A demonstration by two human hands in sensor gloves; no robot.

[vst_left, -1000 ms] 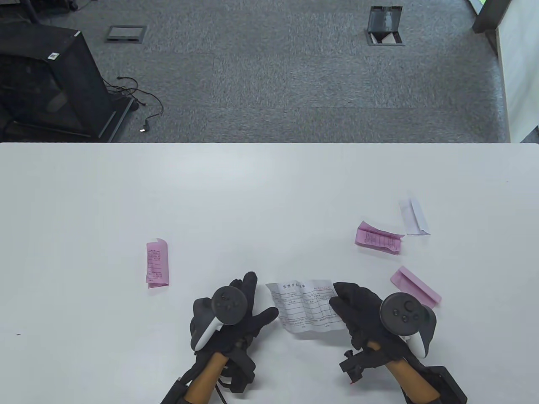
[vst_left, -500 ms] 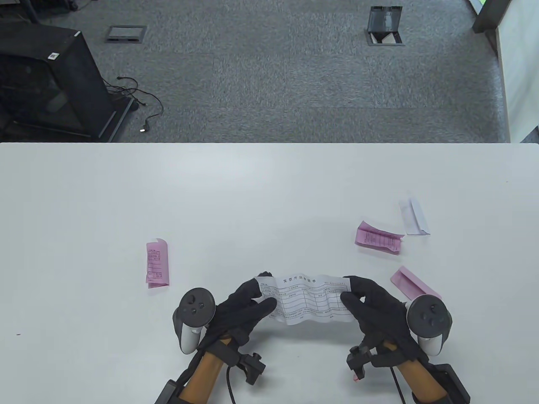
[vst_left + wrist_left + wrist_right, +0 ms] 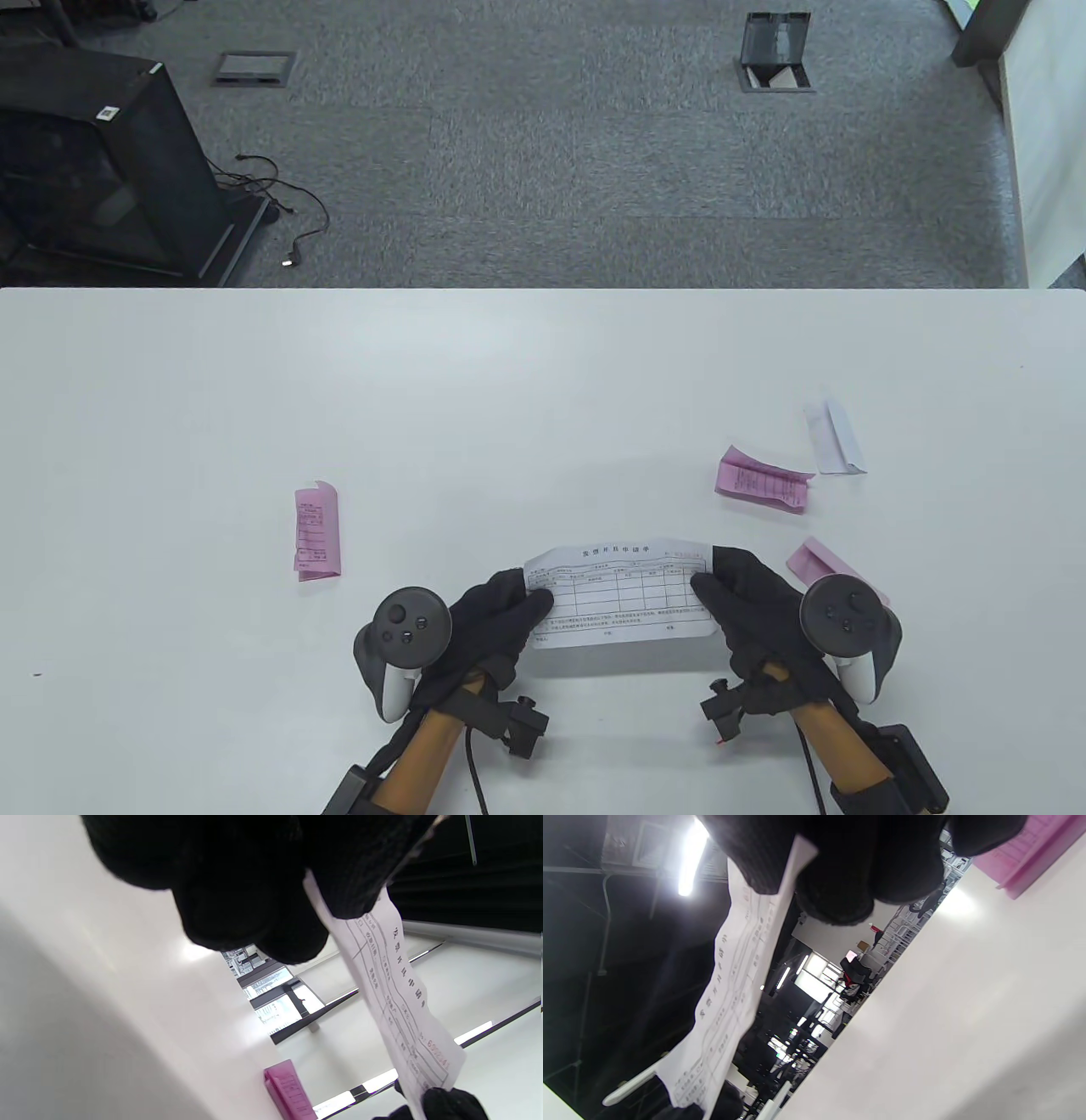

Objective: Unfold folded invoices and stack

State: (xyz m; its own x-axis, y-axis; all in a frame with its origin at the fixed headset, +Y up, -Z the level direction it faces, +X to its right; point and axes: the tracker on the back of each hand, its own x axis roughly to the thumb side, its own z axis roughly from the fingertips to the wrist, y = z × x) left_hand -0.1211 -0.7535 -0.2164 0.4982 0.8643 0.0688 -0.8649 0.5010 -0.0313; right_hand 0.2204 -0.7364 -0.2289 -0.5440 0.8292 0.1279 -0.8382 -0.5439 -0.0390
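Both hands pinch the white invoice (image 3: 621,598) taut above the table (image 3: 543,382): left hand (image 3: 488,624) on 1 end, right hand (image 3: 747,607) on the other. Pull harder and it likely tears; 4 folded slips wait nearby.

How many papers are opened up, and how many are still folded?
One is opened: the white invoice, held flat above the table between the left hand and right hand. No stack has been started. Four are still folded: a pink one at left, two pink ones at right and a white one.
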